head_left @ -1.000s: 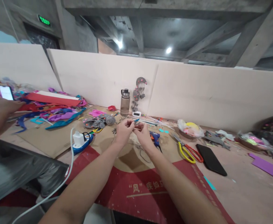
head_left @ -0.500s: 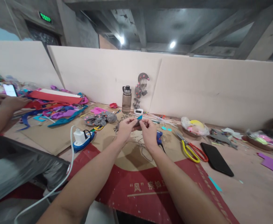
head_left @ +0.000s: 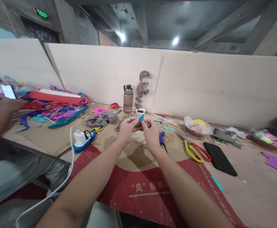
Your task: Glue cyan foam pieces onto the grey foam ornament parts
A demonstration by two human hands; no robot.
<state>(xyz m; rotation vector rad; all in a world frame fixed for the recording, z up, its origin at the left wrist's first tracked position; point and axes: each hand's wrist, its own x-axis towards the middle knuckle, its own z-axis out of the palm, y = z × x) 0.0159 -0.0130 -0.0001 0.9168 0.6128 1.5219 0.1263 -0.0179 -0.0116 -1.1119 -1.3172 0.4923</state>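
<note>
Between my fingertips is a small dark grey felt piece with a blue tip sticking up from it. My left hand pinches it from the left, and my right hand pinches it from the right. The fingers cover much of the piece. Thin grey string hangs or lies below the hands. Just beyond my right wrist lies a blue glue gun, partly hidden. A heap of grey felt pieces with pink dots is left of my hands.
Red-and-yellow-handled scissors and a black phone lie to the right. A water bottle and a grey moon hanging are at the back. A blue power strip with a white cable sits left. Another person's hand is far left.
Both hands stay at the same spot, still pinching the grey felt piece, with slightly more of its grey part showing. The whole view has shifted a little.
</note>
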